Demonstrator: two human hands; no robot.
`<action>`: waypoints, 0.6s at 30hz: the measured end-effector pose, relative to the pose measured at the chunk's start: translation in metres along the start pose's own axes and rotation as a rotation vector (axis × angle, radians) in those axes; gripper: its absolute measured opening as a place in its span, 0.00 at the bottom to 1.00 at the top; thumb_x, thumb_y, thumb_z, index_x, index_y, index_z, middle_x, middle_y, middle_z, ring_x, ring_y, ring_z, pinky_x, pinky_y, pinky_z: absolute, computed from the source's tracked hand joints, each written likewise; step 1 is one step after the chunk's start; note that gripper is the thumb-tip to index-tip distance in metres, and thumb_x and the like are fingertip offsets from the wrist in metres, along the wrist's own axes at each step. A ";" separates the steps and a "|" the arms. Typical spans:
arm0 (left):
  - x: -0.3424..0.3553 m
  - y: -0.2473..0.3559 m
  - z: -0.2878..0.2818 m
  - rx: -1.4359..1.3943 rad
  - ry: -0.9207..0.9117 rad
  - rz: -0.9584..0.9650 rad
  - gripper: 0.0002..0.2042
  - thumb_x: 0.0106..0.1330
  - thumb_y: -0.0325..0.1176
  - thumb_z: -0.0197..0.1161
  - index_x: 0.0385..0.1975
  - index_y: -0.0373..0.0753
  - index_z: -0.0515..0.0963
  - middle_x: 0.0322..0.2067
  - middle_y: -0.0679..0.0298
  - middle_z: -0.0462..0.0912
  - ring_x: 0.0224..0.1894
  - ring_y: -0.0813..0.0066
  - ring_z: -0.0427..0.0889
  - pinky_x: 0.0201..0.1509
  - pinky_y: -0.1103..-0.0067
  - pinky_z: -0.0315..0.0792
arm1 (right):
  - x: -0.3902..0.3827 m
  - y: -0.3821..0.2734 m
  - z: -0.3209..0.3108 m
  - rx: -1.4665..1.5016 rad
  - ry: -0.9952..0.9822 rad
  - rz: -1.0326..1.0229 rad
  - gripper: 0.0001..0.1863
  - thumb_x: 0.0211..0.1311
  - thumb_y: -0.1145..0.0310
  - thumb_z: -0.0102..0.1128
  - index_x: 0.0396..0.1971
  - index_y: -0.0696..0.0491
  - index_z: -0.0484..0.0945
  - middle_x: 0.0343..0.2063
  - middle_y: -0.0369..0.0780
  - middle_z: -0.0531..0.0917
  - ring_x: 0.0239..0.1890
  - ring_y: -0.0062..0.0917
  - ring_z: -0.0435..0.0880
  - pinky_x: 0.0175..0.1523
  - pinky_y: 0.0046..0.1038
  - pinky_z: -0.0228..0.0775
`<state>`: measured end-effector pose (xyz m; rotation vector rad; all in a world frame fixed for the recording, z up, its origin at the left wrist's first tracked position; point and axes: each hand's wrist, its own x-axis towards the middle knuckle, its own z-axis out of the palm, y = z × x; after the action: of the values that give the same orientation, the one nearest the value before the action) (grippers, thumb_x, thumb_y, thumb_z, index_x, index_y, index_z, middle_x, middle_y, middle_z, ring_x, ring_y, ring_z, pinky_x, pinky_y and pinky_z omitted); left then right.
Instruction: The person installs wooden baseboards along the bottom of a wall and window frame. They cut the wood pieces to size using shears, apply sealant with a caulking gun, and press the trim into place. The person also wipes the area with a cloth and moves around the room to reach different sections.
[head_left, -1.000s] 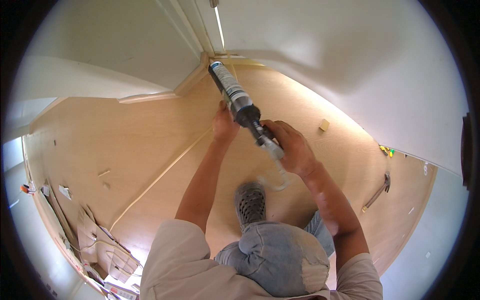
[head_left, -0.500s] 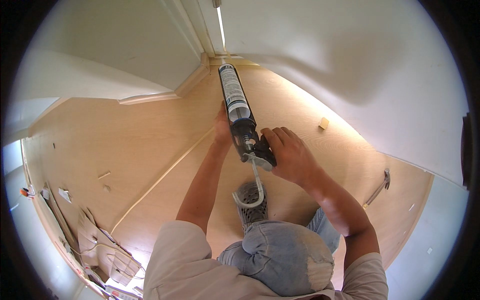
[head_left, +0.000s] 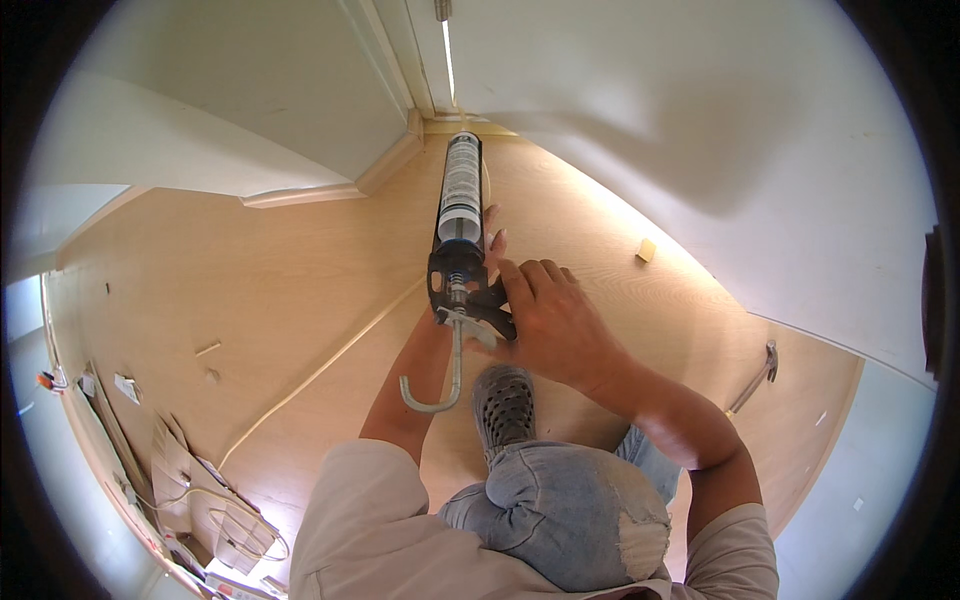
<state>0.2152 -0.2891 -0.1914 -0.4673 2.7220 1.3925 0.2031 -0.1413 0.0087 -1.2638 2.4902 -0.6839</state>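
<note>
A black caulking gun (head_left: 447, 277) with a white printed sealant cartridge (head_left: 462, 185) is in front of me, its nozzle toward the corner between the white panels and the wood-look floor. My left hand (head_left: 497, 243) supports the barrel from beneath; its fingertips show along the right side, the palm is hidden. My right hand (head_left: 553, 318) is closed round the black handle and trigger at the rear. The bent steel plunger rod (head_left: 455, 365) sticks out behind toward me, its hook turned left. Whether the nozzle tip touches the corner I cannot tell.
A claw hammer (head_left: 757, 378) lies on the floor at right, a small yellowish block (head_left: 646, 250) beside the white panel (head_left: 800, 200). A long thin strip (head_left: 320, 367) crosses the floor at left. Cardboard and cord (head_left: 215, 505) lie lower left. My shoe (head_left: 503, 403) is under the gun.
The gun's rear has swung left and rolled, so the rod's hook now sits further left. My left fingertips have come into sight on the barrel's right side. My right hand moved slightly left.
</note>
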 end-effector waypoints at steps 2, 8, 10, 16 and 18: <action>-0.003 0.010 -0.010 0.207 0.065 0.067 0.22 0.72 0.30 0.57 0.65 0.39 0.65 0.49 0.61 0.79 0.48 0.69 0.79 0.55 0.80 0.75 | 0.000 0.001 -0.003 0.055 0.029 -0.070 0.43 0.57 0.44 0.65 0.57 0.69 0.66 0.38 0.52 0.77 0.41 0.45 0.78 0.47 0.42 0.73; 0.001 -0.073 0.023 -0.658 0.239 0.007 0.24 0.65 0.36 0.65 0.59 0.34 0.70 0.53 0.52 0.76 0.53 0.59 0.78 0.57 0.70 0.73 | -0.028 0.017 -0.015 0.576 0.045 -0.060 0.47 0.58 0.39 0.63 0.63 0.65 0.64 0.40 0.53 0.77 0.42 0.48 0.78 0.50 0.41 0.72; 0.000 -0.079 0.020 -0.836 0.231 -0.039 0.21 0.63 0.34 0.66 0.55 0.36 0.73 0.52 0.51 0.76 0.53 0.55 0.77 0.57 0.67 0.73 | -0.055 0.019 -0.038 0.759 0.040 0.010 0.48 0.60 0.35 0.59 0.65 0.63 0.64 0.43 0.52 0.78 0.44 0.45 0.80 0.51 0.41 0.72; -0.023 -0.021 -0.036 -0.914 0.373 -0.417 0.12 0.68 0.31 0.59 0.49 0.38 0.78 0.45 0.57 0.81 0.46 0.60 0.80 0.50 0.68 0.76 | -0.191 0.033 -0.068 1.384 0.521 0.285 0.54 0.61 0.22 0.32 0.62 0.62 0.67 0.42 0.51 0.80 0.42 0.42 0.81 0.48 0.43 0.73; -0.022 -0.028 -0.056 -1.441 0.360 -0.356 0.11 0.71 0.32 0.54 0.49 0.38 0.77 0.41 0.60 0.81 0.43 0.64 0.80 0.47 0.70 0.76 | -0.237 0.048 -0.079 1.441 0.699 0.479 0.56 0.61 0.22 0.27 0.60 0.65 0.67 0.32 0.51 0.79 0.34 0.43 0.80 0.41 0.44 0.72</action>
<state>0.2498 -0.3436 -0.1760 -1.1856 1.1201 3.0360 0.2746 0.0985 0.0559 0.1388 1.6043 -2.3363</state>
